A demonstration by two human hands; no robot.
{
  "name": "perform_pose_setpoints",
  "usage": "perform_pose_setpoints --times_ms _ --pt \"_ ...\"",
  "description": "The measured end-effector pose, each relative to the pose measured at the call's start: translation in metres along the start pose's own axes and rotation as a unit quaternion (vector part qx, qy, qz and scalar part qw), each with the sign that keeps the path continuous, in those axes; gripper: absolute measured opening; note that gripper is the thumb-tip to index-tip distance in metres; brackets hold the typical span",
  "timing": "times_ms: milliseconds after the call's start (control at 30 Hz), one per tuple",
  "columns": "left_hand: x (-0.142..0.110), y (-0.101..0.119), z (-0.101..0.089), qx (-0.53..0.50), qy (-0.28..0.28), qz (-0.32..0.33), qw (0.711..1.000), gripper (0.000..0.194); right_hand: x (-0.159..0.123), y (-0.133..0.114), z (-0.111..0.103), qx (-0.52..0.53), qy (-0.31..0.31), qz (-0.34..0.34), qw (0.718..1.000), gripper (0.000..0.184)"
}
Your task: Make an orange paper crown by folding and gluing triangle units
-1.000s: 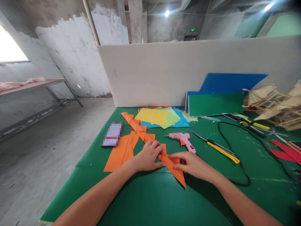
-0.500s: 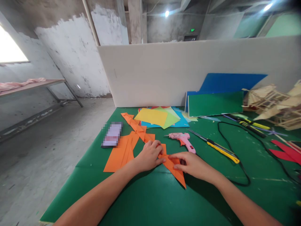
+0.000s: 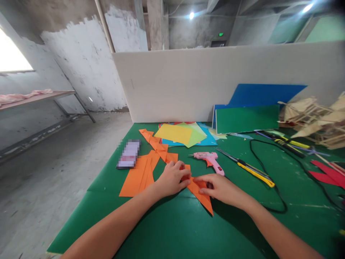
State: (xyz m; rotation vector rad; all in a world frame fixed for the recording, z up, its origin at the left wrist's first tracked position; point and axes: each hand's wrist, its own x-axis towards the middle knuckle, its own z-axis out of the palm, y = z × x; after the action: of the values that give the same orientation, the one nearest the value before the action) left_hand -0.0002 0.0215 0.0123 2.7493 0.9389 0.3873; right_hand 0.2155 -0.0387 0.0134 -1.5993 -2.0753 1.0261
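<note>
A folded orange paper strip [image 3: 201, 198] runs diagonally over the green tabletop, with pleated segments at its far end and a pointed tip toward me. My left hand [image 3: 174, 178] is closed on its middle, thumb and fingers bent together and covering part of the folds. At the near end, my right hand [image 3: 217, 187] pinches the strip between thumb and forefinger; the other fingers curl underneath. Left of my hands lie several loose orange paper pieces [image 3: 132, 180]. Just beyond the right hand rests a pink hot glue gun [image 3: 206, 156], its nozzle pointing left.
A phone [image 3: 128, 154] lies near the table's left edge. Yellow paper [image 3: 172, 133] tops a stack of coloured sheets. To the right are a yellow-handled utility knife [image 3: 256, 174], a looping black cord [image 3: 280, 201], red strips [image 3: 329, 174] and a wooden model [image 3: 318, 118]. A white panel [image 3: 188, 82] stands behind.
My left thumb has drawn in slightly toward the fingers on the strip. The right hand and the objects around stay where they were.
</note>
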Motion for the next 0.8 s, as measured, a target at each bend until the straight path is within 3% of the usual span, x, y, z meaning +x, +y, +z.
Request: perform_pose_setpoints --times_ms 800 --pt "0.0003 0.0029 0.0025 0.006 0.007 -0.013 1.000 0.022 -0.0002 -0.0038 0.0030 -0.021 0.006 -0.011 1.000 0.042"
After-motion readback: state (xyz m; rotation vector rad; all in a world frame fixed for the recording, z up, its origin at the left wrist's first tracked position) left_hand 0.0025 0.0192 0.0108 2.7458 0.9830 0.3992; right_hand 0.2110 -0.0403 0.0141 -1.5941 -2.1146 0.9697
